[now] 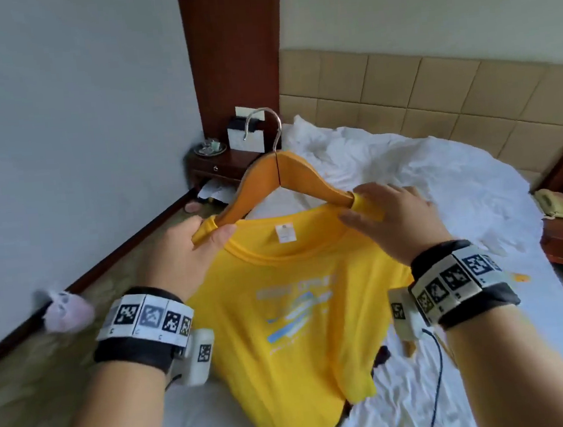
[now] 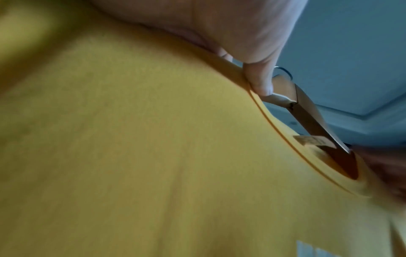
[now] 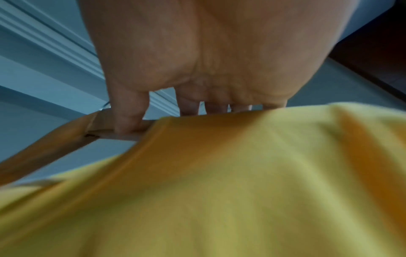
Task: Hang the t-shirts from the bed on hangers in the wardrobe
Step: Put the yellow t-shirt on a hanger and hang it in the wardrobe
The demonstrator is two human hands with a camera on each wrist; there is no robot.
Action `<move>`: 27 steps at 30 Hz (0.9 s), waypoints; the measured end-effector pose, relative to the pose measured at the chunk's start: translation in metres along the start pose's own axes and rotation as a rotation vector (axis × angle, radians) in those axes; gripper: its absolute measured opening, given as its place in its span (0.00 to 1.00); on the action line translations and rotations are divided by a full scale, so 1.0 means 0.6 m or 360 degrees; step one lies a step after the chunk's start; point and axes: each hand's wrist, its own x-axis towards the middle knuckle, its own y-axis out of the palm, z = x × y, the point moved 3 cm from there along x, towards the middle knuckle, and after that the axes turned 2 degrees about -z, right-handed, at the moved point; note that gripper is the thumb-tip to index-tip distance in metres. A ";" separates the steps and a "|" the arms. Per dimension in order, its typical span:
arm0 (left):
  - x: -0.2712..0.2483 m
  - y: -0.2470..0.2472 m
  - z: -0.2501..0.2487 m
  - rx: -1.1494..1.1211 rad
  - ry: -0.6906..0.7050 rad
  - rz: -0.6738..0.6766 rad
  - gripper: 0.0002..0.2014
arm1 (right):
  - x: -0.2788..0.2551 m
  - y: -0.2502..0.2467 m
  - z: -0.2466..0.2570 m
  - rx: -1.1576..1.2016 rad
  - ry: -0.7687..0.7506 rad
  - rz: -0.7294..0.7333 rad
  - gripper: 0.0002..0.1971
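Closest to the camera, two bare arms reach forward, and each wrist wears a black band with white squares printed in black patterns. Between the arms hangs a yellow t-shirt [image 1: 283,316] with pale blue and white print on its chest and a small white label inside the neck. The shirt is held up above the bed [image 1: 442,180], and its bottom edge droops down onto the white sheet.

The left hand [image 1: 187,250] grips the left shoulder of the shirt. The thumb [image 2: 259,81] presses the yellow neck edge against the arm of the wooden hanger [image 1: 280,179], so this hand pinches cloth and wood together. The right hand [image 1: 390,220] does the same on the other side. Its thumb [image 3: 129,118] curls onto the hanger arm while the other fingers lie over the top of the shirt's shoulder.

Both hanger arms go inside the neck hole. The middle of the hanger sticks up above the collar, with its silver metal hook [image 1: 264,125] on top.

Farther back the white bed sheet is all crumpled. Behind it is a tan padded headboard [image 1: 433,88]. To the left stands a dark wooden nightstand [image 1: 220,164] with a small dish on it, next to a pale wall.
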 end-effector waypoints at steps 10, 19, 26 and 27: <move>-0.165 -0.191 0.064 0.0254 -0.0511 -0.0197 0.37 | -0.011 0.084 0.080 0.0300 -0.0190 0.0374 0.27; -0.409 -0.310 0.131 0.0232 -0.1195 -0.0905 0.25 | -0.070 0.149 0.278 0.0345 -0.0529 0.0607 0.37; -0.510 -0.438 0.179 0.0436 -0.1515 -0.1202 0.27 | -0.110 0.206 0.472 0.0261 -0.0798 0.0768 0.35; -0.525 -0.470 0.191 0.0485 -0.1538 -0.1234 0.28 | -0.114 0.214 0.508 0.0296 -0.0861 0.0835 0.32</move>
